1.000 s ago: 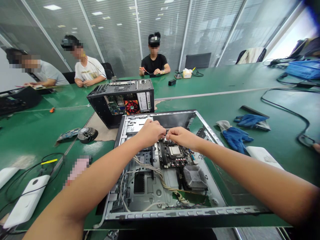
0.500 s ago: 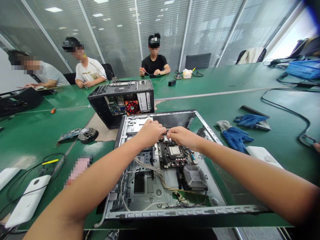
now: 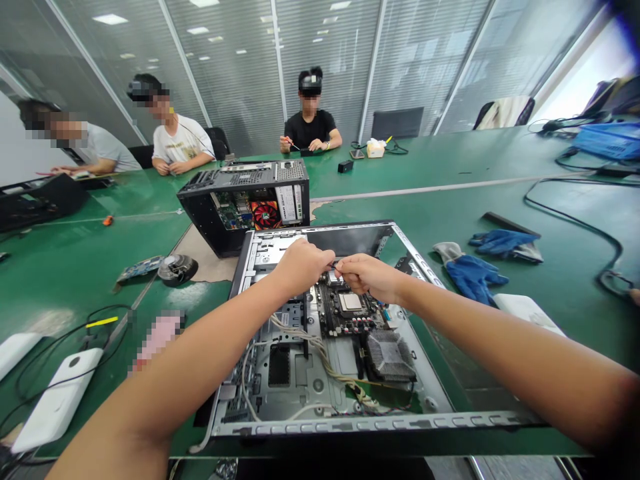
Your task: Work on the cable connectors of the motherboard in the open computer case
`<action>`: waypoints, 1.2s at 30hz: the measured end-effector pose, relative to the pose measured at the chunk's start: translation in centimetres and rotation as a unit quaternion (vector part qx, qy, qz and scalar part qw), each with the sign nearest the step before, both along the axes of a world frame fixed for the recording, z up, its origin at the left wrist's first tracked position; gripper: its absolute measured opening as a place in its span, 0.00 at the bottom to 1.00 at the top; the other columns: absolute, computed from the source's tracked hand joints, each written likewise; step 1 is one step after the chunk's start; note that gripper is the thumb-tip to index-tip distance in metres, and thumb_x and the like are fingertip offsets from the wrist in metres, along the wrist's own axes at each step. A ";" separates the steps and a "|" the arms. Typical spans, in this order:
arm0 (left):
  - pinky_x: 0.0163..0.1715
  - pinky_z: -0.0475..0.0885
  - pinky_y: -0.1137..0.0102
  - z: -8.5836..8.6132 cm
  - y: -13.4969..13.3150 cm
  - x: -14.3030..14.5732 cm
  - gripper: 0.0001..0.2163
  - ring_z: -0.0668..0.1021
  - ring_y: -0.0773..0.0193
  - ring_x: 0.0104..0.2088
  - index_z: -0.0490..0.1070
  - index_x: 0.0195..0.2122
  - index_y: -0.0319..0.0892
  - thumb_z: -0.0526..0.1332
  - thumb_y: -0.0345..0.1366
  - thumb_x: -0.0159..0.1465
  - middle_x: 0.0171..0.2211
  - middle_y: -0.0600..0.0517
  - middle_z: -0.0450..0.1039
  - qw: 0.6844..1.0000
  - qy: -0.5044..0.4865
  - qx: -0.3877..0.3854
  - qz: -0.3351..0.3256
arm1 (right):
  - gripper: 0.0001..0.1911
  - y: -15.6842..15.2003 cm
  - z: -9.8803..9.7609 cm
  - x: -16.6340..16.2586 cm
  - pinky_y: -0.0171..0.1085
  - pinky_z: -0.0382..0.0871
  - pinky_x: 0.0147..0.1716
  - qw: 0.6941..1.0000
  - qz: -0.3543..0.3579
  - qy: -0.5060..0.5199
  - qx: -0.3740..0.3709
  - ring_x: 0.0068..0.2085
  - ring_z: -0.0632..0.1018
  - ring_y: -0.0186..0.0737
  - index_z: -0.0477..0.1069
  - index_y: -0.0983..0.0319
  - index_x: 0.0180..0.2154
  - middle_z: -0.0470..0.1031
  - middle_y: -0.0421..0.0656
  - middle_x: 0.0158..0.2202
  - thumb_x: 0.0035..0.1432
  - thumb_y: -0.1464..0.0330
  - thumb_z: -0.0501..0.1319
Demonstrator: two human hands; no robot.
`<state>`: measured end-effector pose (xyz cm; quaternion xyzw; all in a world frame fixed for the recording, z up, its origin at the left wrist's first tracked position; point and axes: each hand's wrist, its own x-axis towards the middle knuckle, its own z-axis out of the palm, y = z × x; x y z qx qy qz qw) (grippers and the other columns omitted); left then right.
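An open computer case lies flat before me with its inside facing up. Over its far part, my left hand and my right hand are closed, fingertips almost meeting. Something small and dark, perhaps a thin wire, shows between the fingers; I cannot make it out. Just below the hands is the motherboard with a bare square processor. A finned heatsink rests nearer to me in the case. Bundled pale cables run across the metal floor.
Behind stands a second computer case with a red fan. Blue gloves and a white power bank lie to the right. On the left are a round cooler, a white device and black cables. Several people sit across the green table.
Both hands keep their place over the motherboard, with a slight shift of the fingertips. The whole view has moved very little.
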<state>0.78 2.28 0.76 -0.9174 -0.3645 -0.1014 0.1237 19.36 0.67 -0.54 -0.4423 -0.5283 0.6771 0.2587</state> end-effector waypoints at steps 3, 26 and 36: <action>0.36 0.59 0.63 0.1 0.0 0.0 0.11 0.74 0.63 0.26 0.72 0.31 0.42 0.52 0.34 0.66 0.25 0.51 0.75 1.000 -0.005 -0.008 -0.006 | 0.07 0.1 -0.1 -0.1 0.33 0.38 0.18 1.000 0.000 -0.007 0.004 0.18 0.46 0.27 0.66 0.62 0.26 0.47 0.31 0.16 0.52 0.66 0.59; 0.41 0.59 0.64 0.4 0.4 -0.4 0.08 0.71 0.60 0.42 0.76 0.30 0.45 0.58 0.32 0.63 0.33 0.53 0.77 0.994 -0.037 -0.099 -0.041 | 0.07 -0.3 0.2 -0.8 0.33 0.40 0.18 0.999 0.020 -0.036 -0.004 0.17 0.51 0.26 0.66 0.63 0.26 0.56 0.34 0.18 0.54 0.67 0.57; 0.38 0.58 0.66 0.3 0.0 -0.3 0.07 0.71 0.60 0.40 0.73 0.29 0.43 0.58 0.33 0.63 0.31 0.53 0.75 0.997 -0.001 -0.062 -0.043 | 0.03 -0.3 -0.2 -1.0 0.32 0.41 0.18 0.998 -0.014 -0.052 0.030 0.17 0.51 0.27 0.66 0.63 0.25 0.54 0.32 0.14 0.49 0.73 0.57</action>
